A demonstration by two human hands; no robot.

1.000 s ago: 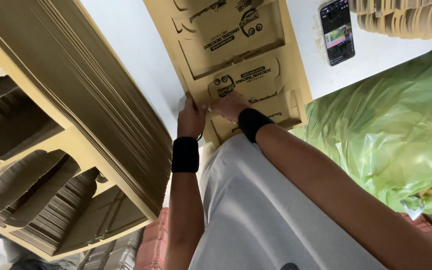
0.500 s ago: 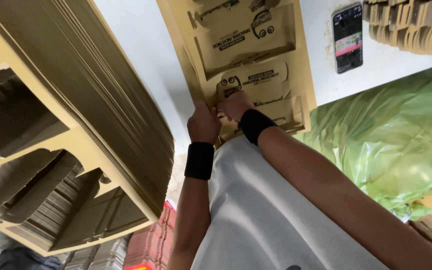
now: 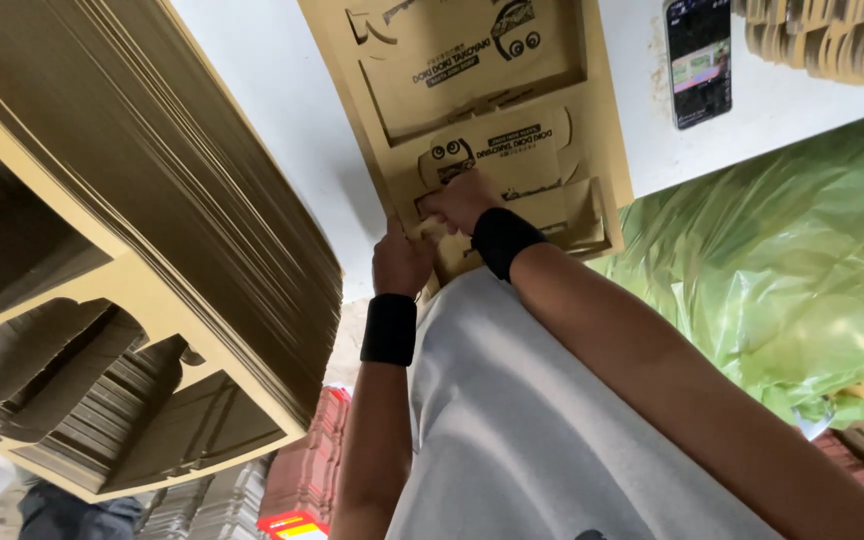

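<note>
A flat brown die-cut cardboard sheet [image 3: 472, 90] with printed cartoon eyes lies on a white table [image 3: 282, 110] in front of me. My left hand [image 3: 399, 262], with a black wristband, grips the sheet's near left edge. My right hand [image 3: 464, 200], also in a black wristband, is closed on a flap near the sheet's near end, knuckles up. Which fingers pinch the flap is hidden by the hand itself. My grey shirt fills the lower middle of the view.
A tall stack of identical die-cut cardboard sheets [image 3: 142, 250] stands at the left. A black phone [image 3: 698, 60] lies on the table at upper right, with another cardboard pile [image 3: 832, 40] beside it. A green plastic bag [image 3: 782, 270] bulges at the right. Red crates [image 3: 307, 470] sit below.
Both hands have stayed on the sheet's near end while the view drifted; the right hand has pressed further onto the flap and the left has shifted slightly along the edge.
</note>
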